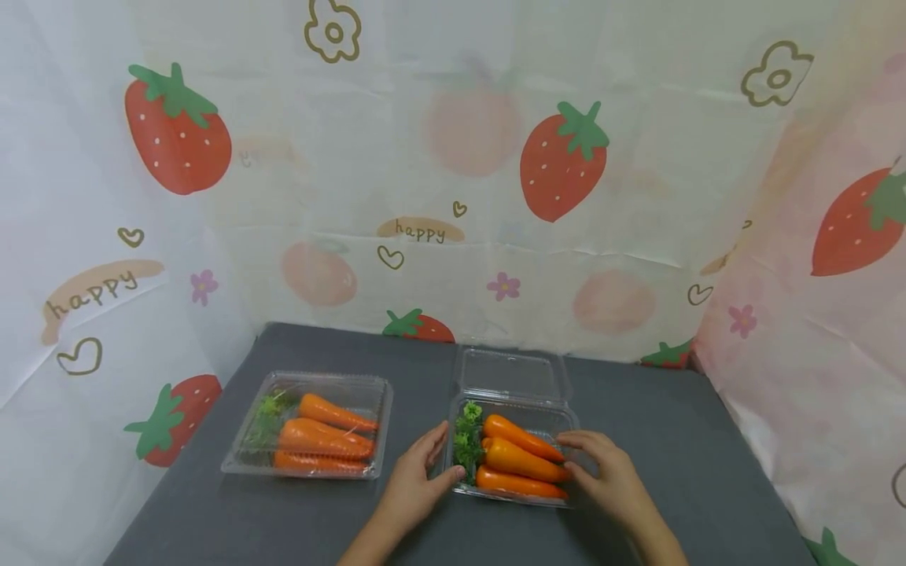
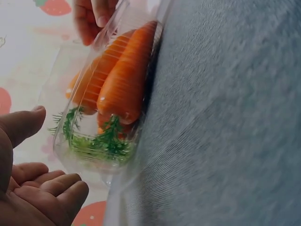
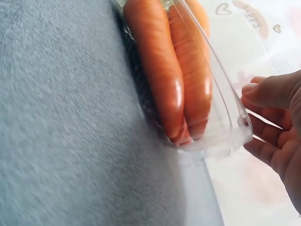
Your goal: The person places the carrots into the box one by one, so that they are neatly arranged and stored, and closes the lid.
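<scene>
An open clear plastic clamshell box (image 1: 488, 495) holds three orange carrots (image 1: 524, 460) and green leafy tops (image 1: 467, 440). Its hinged lid (image 1: 510, 371) lies back toward the wall. My left hand (image 1: 418, 479) is by the box's left end; the left wrist view shows its thumb and loosely bent fingers (image 2: 59, 188) apart from the plastic. At the opposite end is my right hand (image 1: 609, 475), with its fingertips (image 3: 251, 146) at the rim corner. The thumb (image 3: 273, 89) lies near the same edge, without a clear pinch.
To the left on the grey tabletop (image 1: 297, 519) sits a second clear box (image 1: 244, 464), its lid down over carrots (image 1: 325, 440) and greens. White cloth walls (image 1: 425, 157) printed with strawberries enclose the back and both sides.
</scene>
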### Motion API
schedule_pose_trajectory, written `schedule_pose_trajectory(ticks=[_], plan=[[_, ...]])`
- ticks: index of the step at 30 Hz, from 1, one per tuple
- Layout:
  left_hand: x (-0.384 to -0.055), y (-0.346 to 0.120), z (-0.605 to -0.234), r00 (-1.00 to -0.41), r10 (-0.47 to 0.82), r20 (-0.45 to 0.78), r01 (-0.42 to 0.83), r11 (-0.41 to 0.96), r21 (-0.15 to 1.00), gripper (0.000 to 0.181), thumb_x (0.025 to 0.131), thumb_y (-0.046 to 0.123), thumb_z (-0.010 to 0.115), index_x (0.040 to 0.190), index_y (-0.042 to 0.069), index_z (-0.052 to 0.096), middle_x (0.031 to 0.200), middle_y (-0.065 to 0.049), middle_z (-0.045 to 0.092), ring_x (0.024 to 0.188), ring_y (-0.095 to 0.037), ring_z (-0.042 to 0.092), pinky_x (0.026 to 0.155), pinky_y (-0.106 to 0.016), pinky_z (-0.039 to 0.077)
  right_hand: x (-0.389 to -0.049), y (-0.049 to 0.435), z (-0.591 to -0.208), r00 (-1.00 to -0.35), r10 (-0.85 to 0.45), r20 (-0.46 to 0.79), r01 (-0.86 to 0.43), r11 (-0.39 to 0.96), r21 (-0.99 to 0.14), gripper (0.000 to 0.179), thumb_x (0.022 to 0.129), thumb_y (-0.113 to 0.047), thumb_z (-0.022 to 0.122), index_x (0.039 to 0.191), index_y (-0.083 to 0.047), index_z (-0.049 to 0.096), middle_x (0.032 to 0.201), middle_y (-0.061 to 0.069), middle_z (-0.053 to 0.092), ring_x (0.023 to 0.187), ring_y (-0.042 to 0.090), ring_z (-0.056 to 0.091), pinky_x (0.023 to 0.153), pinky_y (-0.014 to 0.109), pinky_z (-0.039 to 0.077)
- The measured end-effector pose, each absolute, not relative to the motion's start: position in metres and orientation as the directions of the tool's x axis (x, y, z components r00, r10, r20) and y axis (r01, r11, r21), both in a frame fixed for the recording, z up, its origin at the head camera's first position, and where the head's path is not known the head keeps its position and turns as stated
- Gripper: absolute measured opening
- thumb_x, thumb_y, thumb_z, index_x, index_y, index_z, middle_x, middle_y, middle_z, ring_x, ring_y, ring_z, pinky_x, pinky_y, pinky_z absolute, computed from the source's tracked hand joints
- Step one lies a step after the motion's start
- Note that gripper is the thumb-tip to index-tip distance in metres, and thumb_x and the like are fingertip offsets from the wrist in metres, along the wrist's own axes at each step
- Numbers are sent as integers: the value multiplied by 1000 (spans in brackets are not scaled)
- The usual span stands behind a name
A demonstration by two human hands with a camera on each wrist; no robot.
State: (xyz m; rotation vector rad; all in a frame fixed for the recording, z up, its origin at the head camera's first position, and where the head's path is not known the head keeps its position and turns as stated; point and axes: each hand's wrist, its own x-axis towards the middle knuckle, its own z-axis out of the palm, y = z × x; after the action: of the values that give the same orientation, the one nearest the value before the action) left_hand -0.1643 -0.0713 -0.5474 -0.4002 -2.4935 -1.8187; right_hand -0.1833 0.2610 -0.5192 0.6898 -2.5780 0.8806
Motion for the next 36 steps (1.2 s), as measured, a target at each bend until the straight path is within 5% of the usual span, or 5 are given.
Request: schedule_pose_trajectory(ticks=[10, 18, 36], plan=[[-181, -71, -523, -948, 192, 254, 308, 355, 883, 61, 94, 20, 76, 148, 1, 53, 151, -15, 53, 139, -36, 51, 111, -51, 48, -190, 274, -504, -872, -280, 402, -464, 731, -500, 44, 83, 0, 83, 122, -16, 73, 124, 2, 70, 117, 28, 64, 94, 53, 58], [-195, -71, -500, -925, 225, 306, 376, 430, 821, 53, 96, 22, 74, 145, 8, 57, 148, -11, 57, 137, -31, 53, 111, -49, 49, -201, 282, -498, -863, -277, 422, -477, 721, -502, 38, 87, -3, 80, 124, -10, 73, 125, 1, 70, 113, 23, 65, 91, 47, 60], [-254, -77, -488, -980, 184, 78, 159, 481, 862, 53, 99, 31, 71, 147, 14, 56, 150, -9, 56, 139, -30, 52, 111, -50, 50, -237, 291, -490, -902, -274, 333, -425, 703, -570, 36, 96, -9, 73, 132, -8, 67, 130, 12, 67, 116, 33, 63, 99, 57, 55]])
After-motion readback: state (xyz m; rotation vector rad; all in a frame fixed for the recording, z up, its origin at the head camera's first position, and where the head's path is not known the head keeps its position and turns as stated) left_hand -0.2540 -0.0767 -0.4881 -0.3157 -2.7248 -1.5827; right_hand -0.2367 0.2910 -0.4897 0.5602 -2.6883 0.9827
